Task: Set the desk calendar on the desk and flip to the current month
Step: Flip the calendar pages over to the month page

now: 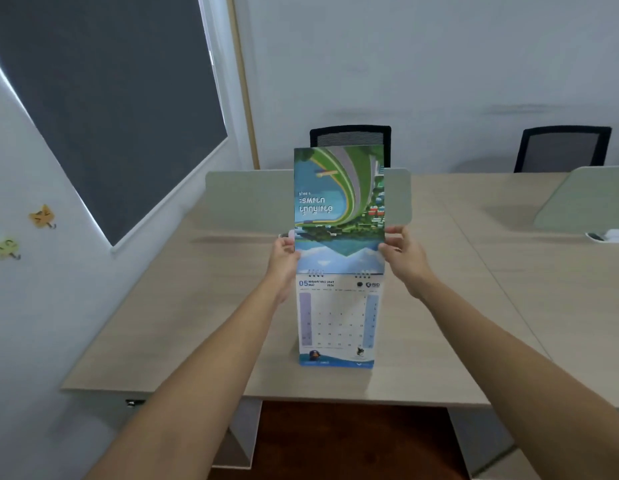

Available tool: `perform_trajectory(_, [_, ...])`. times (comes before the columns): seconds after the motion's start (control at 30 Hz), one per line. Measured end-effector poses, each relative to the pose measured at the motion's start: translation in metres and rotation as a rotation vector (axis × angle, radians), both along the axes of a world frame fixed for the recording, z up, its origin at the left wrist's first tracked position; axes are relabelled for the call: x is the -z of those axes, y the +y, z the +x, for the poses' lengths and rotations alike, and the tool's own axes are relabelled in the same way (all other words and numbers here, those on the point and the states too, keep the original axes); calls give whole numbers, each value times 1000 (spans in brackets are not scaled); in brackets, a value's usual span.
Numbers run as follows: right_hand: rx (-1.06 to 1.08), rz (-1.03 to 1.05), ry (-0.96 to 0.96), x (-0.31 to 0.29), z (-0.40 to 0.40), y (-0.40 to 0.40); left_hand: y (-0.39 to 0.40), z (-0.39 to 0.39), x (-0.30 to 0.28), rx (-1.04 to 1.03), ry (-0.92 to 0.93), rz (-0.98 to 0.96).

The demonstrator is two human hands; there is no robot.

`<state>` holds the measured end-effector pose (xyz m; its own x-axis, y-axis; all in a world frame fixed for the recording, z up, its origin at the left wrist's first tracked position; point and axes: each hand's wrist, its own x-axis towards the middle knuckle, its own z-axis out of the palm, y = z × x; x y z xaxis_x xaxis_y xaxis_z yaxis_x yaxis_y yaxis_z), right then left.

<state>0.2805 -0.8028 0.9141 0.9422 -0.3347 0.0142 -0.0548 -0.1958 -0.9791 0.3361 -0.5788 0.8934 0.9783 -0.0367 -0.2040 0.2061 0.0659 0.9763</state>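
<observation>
The desk calendar [336,323] stands on the light wooden desk [204,306], its front page showing "05 May". One flipped page [339,195], printed with a green and blue picture seen upside down, is raised straight up above the spiral binding. My left hand [284,252] pinches that page's left edge. On the right edge of the same page, just above the binding, is my right hand [399,251].
Low pale green dividers [245,192] [578,199] stand across the desk behind the calendar. Two black mesh chairs [564,147] sit at the far side. A dark roller blind [103,98] covers the window on the left wall. A small white object [609,234] lies at far right.
</observation>
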Motion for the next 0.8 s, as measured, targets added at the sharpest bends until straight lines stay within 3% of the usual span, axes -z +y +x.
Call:
perform_trajectory(0.17, [43,-39,35,0,13,2,-8,-6,-10,-47,33,-109])
perform_trajectory(0.27, [47,-106,130,8,7,2,-5,-13,-6,-20,69,-73])
perform_trajectory(0.43, [-144,-157,381,82,-41,8,2,-47,42,112,199,2])
perform_trajectory(0.6, [-186,-106,378,93,-72,28,1,-77,61,165,116,21])
perform_trajectory(0.8, [-90,-272,363,88,-79,35,5,-83,64,236,105,79])
